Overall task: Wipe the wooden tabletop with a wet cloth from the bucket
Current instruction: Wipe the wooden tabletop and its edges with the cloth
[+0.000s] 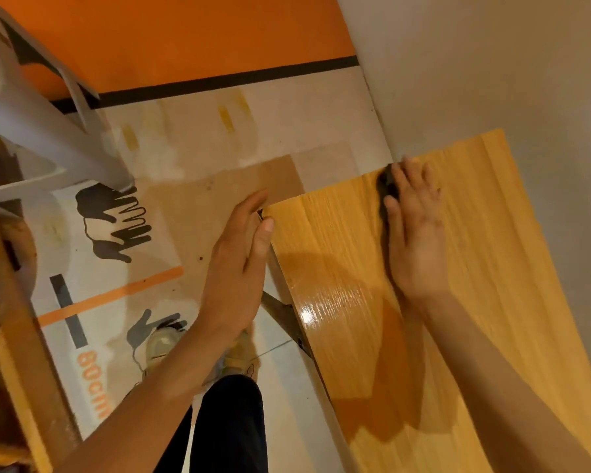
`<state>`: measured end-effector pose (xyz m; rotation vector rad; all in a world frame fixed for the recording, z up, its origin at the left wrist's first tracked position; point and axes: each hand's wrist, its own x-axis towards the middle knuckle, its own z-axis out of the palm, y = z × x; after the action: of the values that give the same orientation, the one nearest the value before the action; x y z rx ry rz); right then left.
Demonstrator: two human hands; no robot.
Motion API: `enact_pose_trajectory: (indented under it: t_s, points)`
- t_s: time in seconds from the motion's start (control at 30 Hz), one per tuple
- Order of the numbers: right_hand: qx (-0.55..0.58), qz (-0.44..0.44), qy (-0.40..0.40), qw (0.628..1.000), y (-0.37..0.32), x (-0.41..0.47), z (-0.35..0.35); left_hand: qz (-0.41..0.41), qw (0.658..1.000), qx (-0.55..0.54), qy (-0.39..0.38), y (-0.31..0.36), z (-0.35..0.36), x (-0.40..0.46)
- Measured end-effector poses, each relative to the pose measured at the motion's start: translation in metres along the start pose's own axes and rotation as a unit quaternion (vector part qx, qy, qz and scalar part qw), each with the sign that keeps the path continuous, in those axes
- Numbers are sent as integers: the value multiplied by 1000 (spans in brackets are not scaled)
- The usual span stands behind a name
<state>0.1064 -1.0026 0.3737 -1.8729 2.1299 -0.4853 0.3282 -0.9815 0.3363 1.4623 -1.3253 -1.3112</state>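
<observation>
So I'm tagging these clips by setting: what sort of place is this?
Probably an indoor shop or café corner, hard to say firmly: a wooden tabletop set against a plain wall, an orange wall with a black stripe, and printed floor graphics of hands.

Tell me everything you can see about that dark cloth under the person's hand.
The cloth is dark, almost black, and mostly hidden: only a crumpled strip shows beside the fingers of the right hand, which presses flat on it. It lies on the glossy wooden tabletop, near the far corner by the wall. Whether it is wet cannot be told.
</observation>
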Motion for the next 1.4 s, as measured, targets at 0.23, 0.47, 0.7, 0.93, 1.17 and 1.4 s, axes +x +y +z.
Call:
enact_pose_trajectory:
  t_s: [0.23, 0.47, 0.7, 0.93, 1.17, 1.4]
  points:
    - [13, -77, 8, 997, -50, 8, 32, -33, 995, -67, 67, 6, 20, -5]
    - [-53, -238, -102, 964, -21, 45, 8, -43, 994, -66, 71, 9, 21, -7]
    - [-103, -135, -34, 985, -42, 53, 18, -54, 992, -86, 76, 6, 22, -6]
    - [-25, -231, -87, 969, -71, 30, 38, -47, 993, -99, 52, 8, 15, -6]
    - [19, -139, -48, 989, -93, -41, 50, -59, 975, -210, 47, 5, 10, -23]
    - [13, -84, -72, 994, -85, -96, 34, -73, 978, -196, -22, -1, -2, -12]
